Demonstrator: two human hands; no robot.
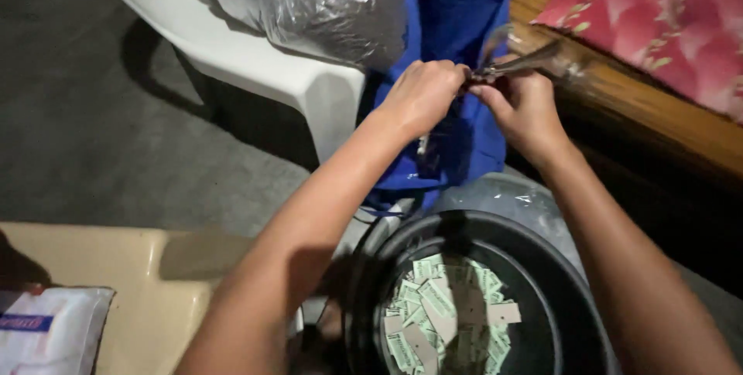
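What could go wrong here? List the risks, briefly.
1. The left hand and right hand pinch a clear plastic wrapper close together in dim light, so a slip could tear it or drop it.
2. The black bowl of small paper tags sits right under the forearms; an elbow could tip it.
3. The blue bag hangs behind the hands and could snag.

Small clear plastic packet (520, 61), seemingly stretched taut, before blue cloth

The clear bag (534, 58) in both grips is blurred; the bowl (542, 267) and white pack (46, 332) run off the near edge.
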